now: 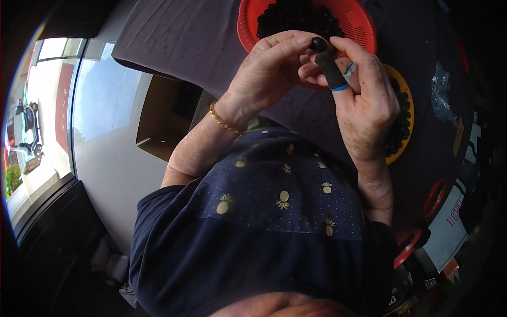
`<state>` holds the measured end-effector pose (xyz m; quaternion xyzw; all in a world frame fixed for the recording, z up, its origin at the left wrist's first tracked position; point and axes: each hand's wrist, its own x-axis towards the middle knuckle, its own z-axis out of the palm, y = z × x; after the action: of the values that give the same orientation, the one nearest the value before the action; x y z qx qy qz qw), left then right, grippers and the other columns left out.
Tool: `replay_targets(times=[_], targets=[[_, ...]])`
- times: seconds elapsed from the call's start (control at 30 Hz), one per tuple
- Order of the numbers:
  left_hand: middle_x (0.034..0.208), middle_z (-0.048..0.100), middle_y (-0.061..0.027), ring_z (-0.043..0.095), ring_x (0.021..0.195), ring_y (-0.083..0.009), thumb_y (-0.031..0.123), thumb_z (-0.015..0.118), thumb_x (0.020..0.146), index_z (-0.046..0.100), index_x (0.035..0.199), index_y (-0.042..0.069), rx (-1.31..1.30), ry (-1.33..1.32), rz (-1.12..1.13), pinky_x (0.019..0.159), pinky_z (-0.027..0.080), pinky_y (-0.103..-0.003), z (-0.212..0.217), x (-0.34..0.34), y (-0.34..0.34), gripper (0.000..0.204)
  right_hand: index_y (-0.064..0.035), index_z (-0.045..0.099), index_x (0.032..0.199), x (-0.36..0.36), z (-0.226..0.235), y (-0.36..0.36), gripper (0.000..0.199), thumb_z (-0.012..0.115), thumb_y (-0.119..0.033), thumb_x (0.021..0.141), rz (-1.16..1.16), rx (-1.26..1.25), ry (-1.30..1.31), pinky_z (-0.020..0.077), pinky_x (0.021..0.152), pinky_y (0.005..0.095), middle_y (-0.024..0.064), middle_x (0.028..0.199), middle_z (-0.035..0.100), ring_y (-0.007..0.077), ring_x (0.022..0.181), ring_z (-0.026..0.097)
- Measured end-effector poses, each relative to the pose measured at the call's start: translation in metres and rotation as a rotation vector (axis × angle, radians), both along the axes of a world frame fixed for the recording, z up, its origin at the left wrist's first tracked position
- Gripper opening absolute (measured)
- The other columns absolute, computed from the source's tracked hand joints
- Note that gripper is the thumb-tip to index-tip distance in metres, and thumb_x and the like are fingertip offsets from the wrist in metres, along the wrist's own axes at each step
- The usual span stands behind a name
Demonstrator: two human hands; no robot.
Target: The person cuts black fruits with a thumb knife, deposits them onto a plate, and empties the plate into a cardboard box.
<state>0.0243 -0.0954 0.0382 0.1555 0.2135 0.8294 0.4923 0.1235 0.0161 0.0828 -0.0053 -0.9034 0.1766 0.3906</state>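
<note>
My left hand [269, 66] pinches a small, round, glossy black piece [318, 44], about the size of a grape; I cannot tell its exact kind. Against it from the other side come the thumb and forefinger of my right hand [367, 100], curled around it. The right thumb wears a dark finger sleeve [330, 71] with a blue band at its base. A greyish wrap [349, 68] shows on another right finger. Both hands are held over the near rim of a red basket [367, 26] full of similar dark round pieces [296, 18].
A yellow basket [410, 127] of dark round pieces stands right of my right hand. Dark grey cloth [179, 47] covers the table. Crumpled clear plastic [441, 95] lies at the right. An open cardboard box [158, 119] sits below the table's left edge.
</note>
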Motion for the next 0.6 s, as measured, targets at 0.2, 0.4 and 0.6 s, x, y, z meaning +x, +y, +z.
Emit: replay_targets(times=[0.2, 0.4, 0.6], targets=[[0.081, 0.059, -0.0036, 0.054, 0.066, -0.0081, 0.019, 0.055, 0.089, 0.059, 0.105, -0.002, -0.088, 0.07, 0.034, 0.071, 0.053, -0.03, 0.006, 0.007, 0.001, 0.026, -0.0035, 0.061, 0.093, 0.001, 0.002, -0.002, 0.03, 0.074, -0.003, 0.066, 0.012, -0.034, 0.052, 0.0501, 0.055, 0.0277, 0.0038, 0.069, 0.058, 0.0175, 0.062, 0.061], [0.088, 0.061, -0.0029, 0.054, 0.069, -0.0066, 0.02, 0.055, 0.09, 0.058, 0.108, -0.001, -0.171, 0.169, 0.063, 0.069, 0.05, -0.026, 0.014, 0.01, 0.0, 0.028, -0.0025, 0.06, 0.095, 0.006, -0.001, -0.002, 0.03, 0.074, -0.009, 0.069, -0.026, -0.074, 0.027, 0.0511, 0.057, 0.0282, 0.0051, 0.073, 0.06, 0.0169, 0.064, 0.062], [0.094, 0.061, -0.0045, 0.055, 0.076, -0.0076, 0.019, 0.053, 0.09, 0.056, 0.112, 0.0, -0.022, 0.145, 0.006, 0.072, 0.048, -0.026, 0.008, 0.005, -0.002, 0.029, -0.0027, 0.057, 0.108, 0.014, 0.015, 0.003, 0.026, 0.06, -0.013, 0.085, -0.058, -0.127, -0.114, 0.0501, 0.063, 0.0275, 0.009, 0.093, 0.062, 0.0194, 0.081, 0.064]])
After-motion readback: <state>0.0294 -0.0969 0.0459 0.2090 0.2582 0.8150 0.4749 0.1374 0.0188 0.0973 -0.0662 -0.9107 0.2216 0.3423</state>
